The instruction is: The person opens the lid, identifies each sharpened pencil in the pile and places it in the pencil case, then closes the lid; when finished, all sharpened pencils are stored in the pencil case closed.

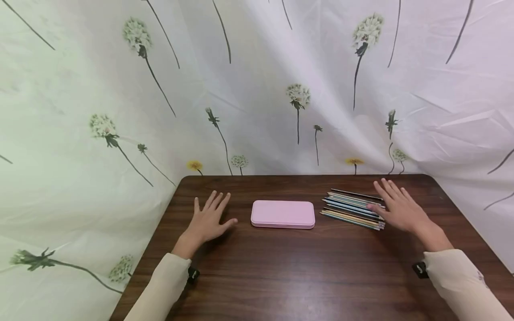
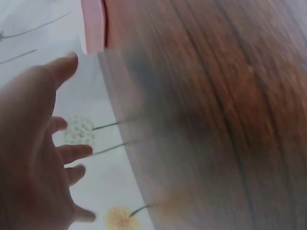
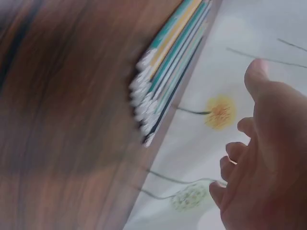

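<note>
On the dark wooden table lies a pink, rounded flat case (image 1: 283, 213), its lid closed. To its right is a row of several pencils (image 1: 349, 209) laid side by side, in teal, yellow, black and white. My left hand (image 1: 208, 220), fingers spread, is left of the case and holds nothing. My right hand (image 1: 401, 209) is also spread; its thumb overlaps the right ends of the pencils in the head view. The right wrist view shows a gap between that hand (image 3: 268, 153) and the pencils (image 3: 172, 62).
The wooden table (image 1: 281, 276) has rounded far corners. Behind it and along the sides hangs a white cloth (image 1: 257, 98) printed with dandelions. Both forearms wear light sleeves (image 1: 162, 285), with a dark wrist device (image 1: 420, 269) at the right cuff.
</note>
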Demonstrator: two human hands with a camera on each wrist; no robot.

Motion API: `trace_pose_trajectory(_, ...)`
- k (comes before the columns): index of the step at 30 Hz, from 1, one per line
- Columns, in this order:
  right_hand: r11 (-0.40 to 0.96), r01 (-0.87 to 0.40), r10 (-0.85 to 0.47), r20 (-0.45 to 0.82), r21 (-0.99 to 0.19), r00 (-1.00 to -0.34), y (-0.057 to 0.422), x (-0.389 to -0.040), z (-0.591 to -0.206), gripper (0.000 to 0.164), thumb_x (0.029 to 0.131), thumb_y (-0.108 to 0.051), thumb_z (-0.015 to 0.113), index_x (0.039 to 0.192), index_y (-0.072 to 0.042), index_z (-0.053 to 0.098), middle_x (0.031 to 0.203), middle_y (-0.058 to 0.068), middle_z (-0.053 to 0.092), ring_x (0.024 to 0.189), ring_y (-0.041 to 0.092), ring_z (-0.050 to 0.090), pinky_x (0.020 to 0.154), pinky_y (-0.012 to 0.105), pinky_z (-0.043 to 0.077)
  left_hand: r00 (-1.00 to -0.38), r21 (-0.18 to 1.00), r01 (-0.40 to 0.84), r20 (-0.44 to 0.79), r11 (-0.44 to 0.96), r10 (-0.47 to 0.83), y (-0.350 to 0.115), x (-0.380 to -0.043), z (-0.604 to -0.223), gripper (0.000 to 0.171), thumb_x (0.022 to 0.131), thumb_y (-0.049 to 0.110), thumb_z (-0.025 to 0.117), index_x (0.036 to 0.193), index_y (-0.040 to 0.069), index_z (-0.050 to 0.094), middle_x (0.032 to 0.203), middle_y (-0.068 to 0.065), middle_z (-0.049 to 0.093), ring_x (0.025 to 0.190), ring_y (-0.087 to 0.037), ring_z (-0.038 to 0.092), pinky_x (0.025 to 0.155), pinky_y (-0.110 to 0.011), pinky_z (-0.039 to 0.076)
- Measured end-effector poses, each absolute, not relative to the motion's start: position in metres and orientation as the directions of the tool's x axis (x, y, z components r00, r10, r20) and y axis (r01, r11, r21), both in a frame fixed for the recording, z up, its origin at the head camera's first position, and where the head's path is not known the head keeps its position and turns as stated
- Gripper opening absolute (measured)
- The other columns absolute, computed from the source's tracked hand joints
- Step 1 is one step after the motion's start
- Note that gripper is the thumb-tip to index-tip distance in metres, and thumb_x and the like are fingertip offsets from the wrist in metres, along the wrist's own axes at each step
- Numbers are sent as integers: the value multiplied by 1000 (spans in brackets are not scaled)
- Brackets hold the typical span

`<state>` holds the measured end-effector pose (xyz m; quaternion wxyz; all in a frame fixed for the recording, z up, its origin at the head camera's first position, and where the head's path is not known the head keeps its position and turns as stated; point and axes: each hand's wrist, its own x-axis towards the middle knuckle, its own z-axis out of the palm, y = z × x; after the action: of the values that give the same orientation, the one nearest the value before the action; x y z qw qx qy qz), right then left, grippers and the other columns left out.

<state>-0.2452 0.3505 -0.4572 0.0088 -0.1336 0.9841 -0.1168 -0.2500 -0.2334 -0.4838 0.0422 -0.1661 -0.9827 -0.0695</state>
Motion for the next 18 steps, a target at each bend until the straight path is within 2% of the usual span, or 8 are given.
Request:
trace_pose_trajectory(4,932,-264,-261,46,-247,-964,336,-245,-446,87,108,-58,53,168,-1,26,171,32,26,157,53,27,118,73,31,-915,100,386,168,917,367,-224,-249,-476,74,103,41,69,162,5,44,160,-22,53,150,-43,48,119,-74,35)
trace_pose_trajectory(6,934,-256,-250,55,-250,-967,328,-244,-440,82,108,-56,55,167,-3,32,169,31,33,153,54,35,111,75,39,-893,75,418,216,905,394,-218,-248,-473,67,102,35,72,156,2,52,150,-22,61,139,-42,60,111,-65,49)
trace_pose_trajectory(8,932,-264,-252,80,-250,-965,319,-243,-435,75,108,-51,57,164,-5,38,164,31,42,146,54,44,103,75,45,-873,63,443,258,894,414,-213,-248,-470,60,101,30,74,151,0,57,141,-21,67,128,-40,67,101,-58,57)
trace_pose_trajectory(13,909,-332,-298,163,-252,-941,296,-243,-426,57,107,-35,66,154,-5,55,148,29,60,134,51,58,98,70,51,-839,79,489,316,869,443,-199,-246,-462,49,99,24,76,141,1,66,126,-15,74,111,-33,74,83,-49,63)
trace_pose_trajectory(18,884,-393,-346,210,-252,-914,272,-244,-423,46,105,-27,69,145,-4,64,141,24,67,131,47,63,103,66,52,-818,89,520,338,849,466,-184,-244,-456,41,98,22,76,134,3,71,119,-10,76,106,-28,75,78,-45,64)
